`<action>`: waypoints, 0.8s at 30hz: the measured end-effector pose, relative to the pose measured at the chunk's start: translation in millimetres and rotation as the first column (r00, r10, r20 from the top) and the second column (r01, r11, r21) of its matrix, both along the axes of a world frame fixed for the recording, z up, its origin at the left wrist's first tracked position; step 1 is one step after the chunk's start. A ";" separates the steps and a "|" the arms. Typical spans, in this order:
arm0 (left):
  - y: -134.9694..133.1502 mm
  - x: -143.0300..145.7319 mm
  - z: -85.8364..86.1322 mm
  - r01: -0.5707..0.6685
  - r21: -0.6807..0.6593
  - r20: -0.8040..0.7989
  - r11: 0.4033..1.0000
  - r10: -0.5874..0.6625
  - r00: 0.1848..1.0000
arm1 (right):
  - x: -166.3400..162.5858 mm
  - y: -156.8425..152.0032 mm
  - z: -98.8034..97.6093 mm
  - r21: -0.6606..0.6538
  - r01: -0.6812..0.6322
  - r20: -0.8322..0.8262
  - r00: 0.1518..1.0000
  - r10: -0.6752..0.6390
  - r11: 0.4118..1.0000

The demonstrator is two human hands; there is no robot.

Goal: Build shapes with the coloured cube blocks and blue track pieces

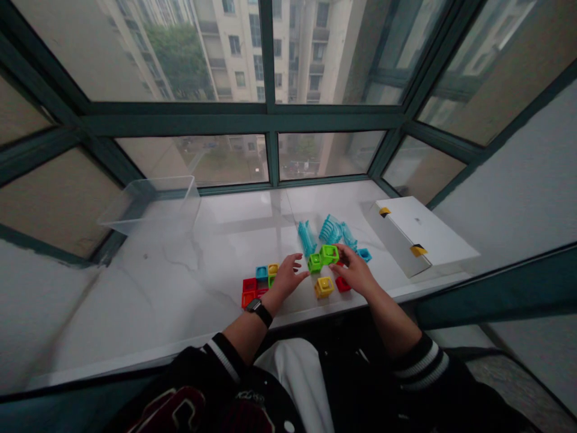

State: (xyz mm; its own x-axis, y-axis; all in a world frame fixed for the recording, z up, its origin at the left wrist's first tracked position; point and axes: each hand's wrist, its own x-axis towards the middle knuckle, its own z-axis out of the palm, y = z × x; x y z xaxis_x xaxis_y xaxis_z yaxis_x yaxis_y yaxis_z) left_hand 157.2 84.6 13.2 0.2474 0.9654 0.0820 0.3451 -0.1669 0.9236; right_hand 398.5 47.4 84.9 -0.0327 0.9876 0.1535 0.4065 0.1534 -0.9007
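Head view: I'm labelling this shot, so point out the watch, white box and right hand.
Watch (253, 305): head view, on its face.
White box (426, 233): head view, on its top.
Right hand (359, 275): head view, on its back.

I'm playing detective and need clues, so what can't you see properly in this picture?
All in the head view:
Small square green plastic block: partly hidden by the bare left hand.
Red plastic block: partly covered by the bare right hand.
White rectangular box: its walls hide the inside.
Black-banded wristwatch: face too small to read.
Black striped-cuff jacket: cut off by the bottom edge.
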 end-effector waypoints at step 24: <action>22.2 30.7 -18.2 0.109 -0.038 -0.316 0.993 -0.115 0.942 | 3.3 43.7 -14.5 0.037 -0.120 0.552 0.830 0.080 0.992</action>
State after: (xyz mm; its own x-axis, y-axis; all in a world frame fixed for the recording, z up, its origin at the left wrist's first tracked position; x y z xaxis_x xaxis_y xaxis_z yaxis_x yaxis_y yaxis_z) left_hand 187.9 106.8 -4.9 0.3644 0.9305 -0.0368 0.6008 -0.2048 0.7727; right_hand 401.8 91.2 70.4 -0.2288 0.9624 0.1461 0.8096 0.2715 -0.5204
